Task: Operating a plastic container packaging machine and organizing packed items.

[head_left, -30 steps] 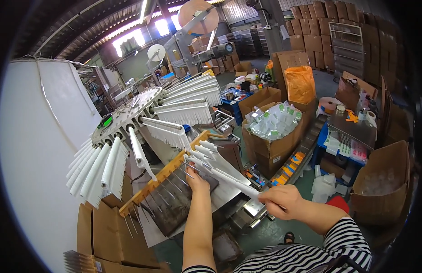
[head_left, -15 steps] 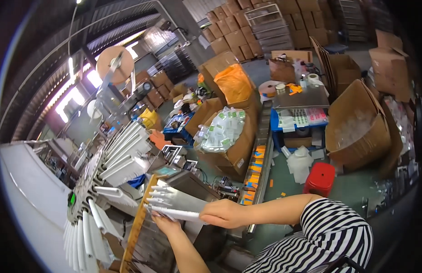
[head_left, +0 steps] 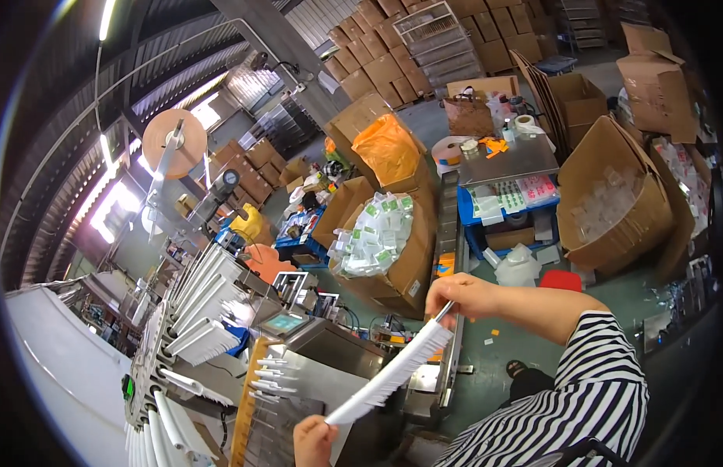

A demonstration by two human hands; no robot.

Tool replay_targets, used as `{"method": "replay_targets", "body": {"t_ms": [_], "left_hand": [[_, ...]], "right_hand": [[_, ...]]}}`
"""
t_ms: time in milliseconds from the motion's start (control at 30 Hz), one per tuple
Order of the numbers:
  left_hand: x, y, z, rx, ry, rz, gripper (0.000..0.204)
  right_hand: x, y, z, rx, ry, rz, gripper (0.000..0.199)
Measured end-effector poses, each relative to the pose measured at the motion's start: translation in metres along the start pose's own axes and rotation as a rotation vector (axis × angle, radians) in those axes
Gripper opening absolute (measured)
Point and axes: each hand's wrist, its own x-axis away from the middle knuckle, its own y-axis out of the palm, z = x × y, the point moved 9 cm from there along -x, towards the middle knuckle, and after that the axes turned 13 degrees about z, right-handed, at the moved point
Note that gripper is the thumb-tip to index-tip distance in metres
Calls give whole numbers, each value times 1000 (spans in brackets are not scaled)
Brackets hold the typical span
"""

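Note:
Both of my hands hold a long white piece with a jagged, fringed edge (head_left: 392, 370), tilted up to the right across the front. A thin metal rod sticks out of its upper end, and my right hand (head_left: 466, 297) is closed round that end. Around the lower end close the fingers of my left hand (head_left: 314, 442). Just left of them is a yellow wooden strip (head_left: 249, 401) with several white pointed pieces (head_left: 272, 377) beside it. Further left, a round machine (head_left: 151, 350) carries many white fringed pieces (head_left: 204, 342) that fan outward.
A machine with a small screen (head_left: 286, 322) stands ahead. Beyond it a cardboard box (head_left: 412, 268) holds clear packets with green labels. A narrow conveyor (head_left: 448, 226) runs beside a metal-topped table (head_left: 509, 162). To the right are a red stool (head_left: 561, 280) and a big open carton (head_left: 638, 233).
The white piece has come away from beside the yellow strip and tilted up to the right. My right hand moved up and right, my left hand down. The view has shifted.

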Motion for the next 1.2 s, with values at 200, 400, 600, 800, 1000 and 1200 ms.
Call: {"method": "replay_targets", "body": {"t_ms": [200,400,600,800,1000,1200], "left_hand": [[-2,95,-13,117,-507,-290,15],[-82,220,-18,216,-504,-196,13],[-225,335,-39,423,-402,44,16],[-331,438,-50,563,-287,99,11],[-368,519,-35,654,-385,41,13],[-374,586,26,686,-459,-609,22]], "right_hand": [[-77,-29,-11,470,-313,-259,39],[-170,-148,-47,478,-527,-23,48],[-179,-335,-42,65,-365,733,17],[-155,-295,46,489,-150,324,28],[-166,-370,26,337,-99,780,24],[-150,-435,-27,269,-372,1045,22]]}}
